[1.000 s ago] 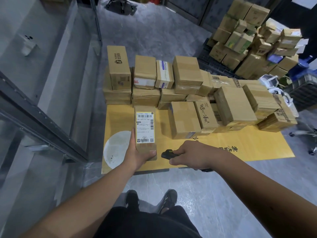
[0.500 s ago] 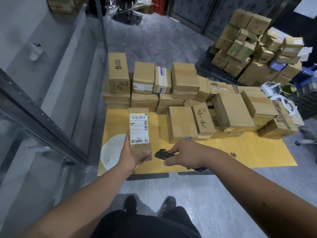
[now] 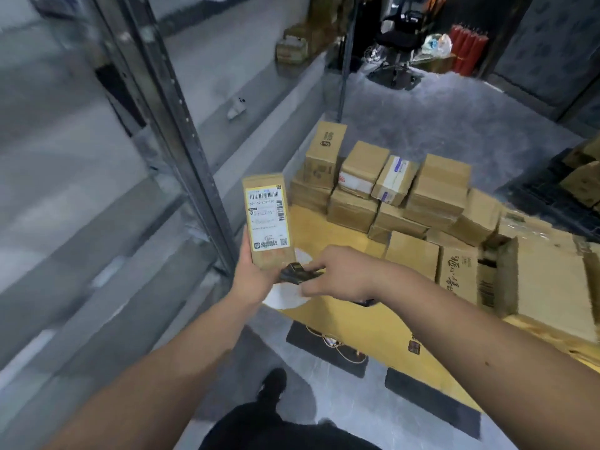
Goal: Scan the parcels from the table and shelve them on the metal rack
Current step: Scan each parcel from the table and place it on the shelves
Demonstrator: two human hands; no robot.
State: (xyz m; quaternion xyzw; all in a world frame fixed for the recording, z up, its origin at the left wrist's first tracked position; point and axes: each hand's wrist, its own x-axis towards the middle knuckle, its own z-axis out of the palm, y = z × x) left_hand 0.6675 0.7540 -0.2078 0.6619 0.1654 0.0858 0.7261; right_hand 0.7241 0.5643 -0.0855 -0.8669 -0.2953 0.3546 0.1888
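Note:
My left hand [image 3: 251,280] grips the lower end of a small cardboard parcel [image 3: 268,219], held upright with its white and yellow barcode label facing me. My right hand [image 3: 337,276] holds a black handheld scanner [image 3: 297,273] just below and right of the parcel, close to its bottom edge. Both hands hover over the left end of the yellow table [image 3: 367,319]. Many more brown parcels [image 3: 422,203] lie stacked on the table behind and to the right. The metal rack [image 3: 181,125] with grey shelves stands to the left.
One rack upright rises just left of the held parcel. A small white object [image 3: 236,108] lies on a rack shelf, and a few boxes [image 3: 292,48] sit at its far end. An office chair [image 3: 397,37] and red cylinders [image 3: 467,48] stand on the floor beyond. My feet are below.
The view has swung left toward the rack. My left hand has lifted the parcel higher and leftward, and my right hand with the scanner has followed closer to it.

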